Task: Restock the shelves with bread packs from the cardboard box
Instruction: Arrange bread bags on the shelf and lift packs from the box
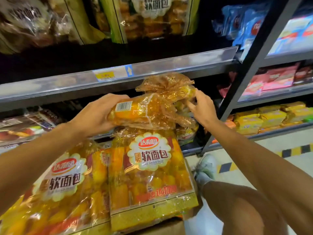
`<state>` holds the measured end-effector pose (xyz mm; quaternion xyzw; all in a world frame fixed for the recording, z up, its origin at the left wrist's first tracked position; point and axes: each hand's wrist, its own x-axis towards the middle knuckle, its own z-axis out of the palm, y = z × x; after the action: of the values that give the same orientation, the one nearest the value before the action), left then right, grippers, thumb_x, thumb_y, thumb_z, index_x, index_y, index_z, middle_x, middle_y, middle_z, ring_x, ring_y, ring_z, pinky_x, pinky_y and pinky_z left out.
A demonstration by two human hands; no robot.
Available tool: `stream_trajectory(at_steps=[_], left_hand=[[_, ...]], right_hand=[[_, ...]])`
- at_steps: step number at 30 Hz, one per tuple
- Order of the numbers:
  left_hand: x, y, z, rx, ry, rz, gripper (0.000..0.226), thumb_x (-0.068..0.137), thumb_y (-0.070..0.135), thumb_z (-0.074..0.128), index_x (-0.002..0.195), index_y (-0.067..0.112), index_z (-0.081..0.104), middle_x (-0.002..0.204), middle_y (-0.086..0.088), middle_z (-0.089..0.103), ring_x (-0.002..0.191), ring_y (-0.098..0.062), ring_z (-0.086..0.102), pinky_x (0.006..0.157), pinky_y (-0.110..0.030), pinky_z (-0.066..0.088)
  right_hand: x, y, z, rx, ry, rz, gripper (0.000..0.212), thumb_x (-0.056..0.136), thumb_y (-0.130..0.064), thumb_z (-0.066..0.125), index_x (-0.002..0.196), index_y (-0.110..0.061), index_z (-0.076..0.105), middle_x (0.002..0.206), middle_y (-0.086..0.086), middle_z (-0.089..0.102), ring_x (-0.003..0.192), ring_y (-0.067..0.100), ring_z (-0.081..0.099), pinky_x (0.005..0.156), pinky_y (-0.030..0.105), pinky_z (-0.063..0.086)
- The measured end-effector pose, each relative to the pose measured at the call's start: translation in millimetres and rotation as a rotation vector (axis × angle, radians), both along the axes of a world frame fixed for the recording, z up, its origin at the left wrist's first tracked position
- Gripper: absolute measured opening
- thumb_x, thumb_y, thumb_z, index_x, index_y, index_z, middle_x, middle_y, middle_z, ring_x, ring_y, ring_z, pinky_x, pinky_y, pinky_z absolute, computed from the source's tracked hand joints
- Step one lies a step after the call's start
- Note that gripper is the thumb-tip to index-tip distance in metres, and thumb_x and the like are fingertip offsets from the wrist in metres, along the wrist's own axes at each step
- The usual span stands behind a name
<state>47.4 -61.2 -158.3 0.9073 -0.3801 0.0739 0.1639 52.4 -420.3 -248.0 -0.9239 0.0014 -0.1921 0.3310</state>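
Left hand gripping one bread pack by barcode end, fingers curling round it, holding it level in front of shelf. Right hand touching crinkled tail of second pack lying on shelf, fingers spread, loosely bent. Two more packs lying flat, side by side, in cardboard box below. All four glossy clear orange-yellow plastic, long rolls showing inside. Shelf edge metal, carrying one yellow price tag.

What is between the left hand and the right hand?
In the head view, an orange bread pack spans the gap: the left hand grips its barcode end, and the right hand touches its crinkled top near the shelf.
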Motion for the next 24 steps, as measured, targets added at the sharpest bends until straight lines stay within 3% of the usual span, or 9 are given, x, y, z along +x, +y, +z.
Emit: stream_trajectory(at_steps=[4,8,11,16,20,24], left_hand=[[5,-6,8,0.106,0.1,-0.039,0.083,0.073,0.042,0.075,0.145,0.03,0.036,0.128,0.018,0.043,0.118,0.005,0.035,0.099,-0.026,0.035],[3,-18,8,0.13,-0.009,-0.09,0.071,0.081,0.034,0.077,0.143,0.028,0.043,0.13,0.017,0.049,0.125,-0.009,0.045,0.099,-0.03,0.04],[4,-20,6,0.152,-0.144,-0.087,0.07,0.081,0.022,0.08,0.143,0.023,0.048,0.14,0.003,0.057,0.127,-0.02,0.056,0.098,-0.04,0.049],[18,-20,-1,0.166,-0.18,-0.104,0.075,0.08,0.014,0.08,0.147,0.018,0.045,0.146,-0.002,0.053,0.131,-0.023,0.053,0.103,-0.041,0.046],[25,-30,-11,0.154,-0.068,-0.101,0.075,0.082,0.011,0.077,0.147,0.019,0.041,0.148,-0.001,0.05,0.129,-0.023,0.054,0.101,-0.042,0.05],[27,-34,-20,0.077,0.001,-0.063,0.072,0.083,0.007,0.075,0.144,0.024,0.041,0.141,0.005,0.05,0.124,-0.018,0.054,0.1,-0.037,0.048]], right_hand=[[5,-7,-1,0.069,0.071,0.051,0.043,0.085,-0.049,0.069,0.111,-0.018,0.055,0.105,0.002,0.06,0.096,0.021,0.06,0.083,0.048,0.053],[6,-4,1,0.089,0.141,0.042,0.079,0.061,-0.071,0.073,0.119,-0.021,0.053,0.114,0.0,0.059,0.105,0.02,0.06,0.086,0.042,0.054],[9,-1,-1,0.156,0.072,-0.021,0.068,0.065,-0.057,0.082,0.113,-0.017,0.057,0.109,0.003,0.065,0.101,0.022,0.064,0.083,0.048,0.056],[11,-5,-13,0.392,-0.071,-0.121,0.041,0.08,-0.021,0.08,0.113,-0.009,0.059,0.108,0.005,0.066,0.1,0.018,0.064,0.084,0.043,0.057],[26,-13,-27,0.435,0.041,-0.175,0.038,0.087,-0.022,0.077,0.116,-0.006,0.059,0.111,0.003,0.067,0.102,0.016,0.063,0.086,0.032,0.054],[53,-7,-35,0.401,0.174,-0.195,0.043,0.09,-0.037,0.073,0.108,0.001,0.066,0.099,0.006,0.069,0.093,0.018,0.065,0.075,0.029,0.05]])
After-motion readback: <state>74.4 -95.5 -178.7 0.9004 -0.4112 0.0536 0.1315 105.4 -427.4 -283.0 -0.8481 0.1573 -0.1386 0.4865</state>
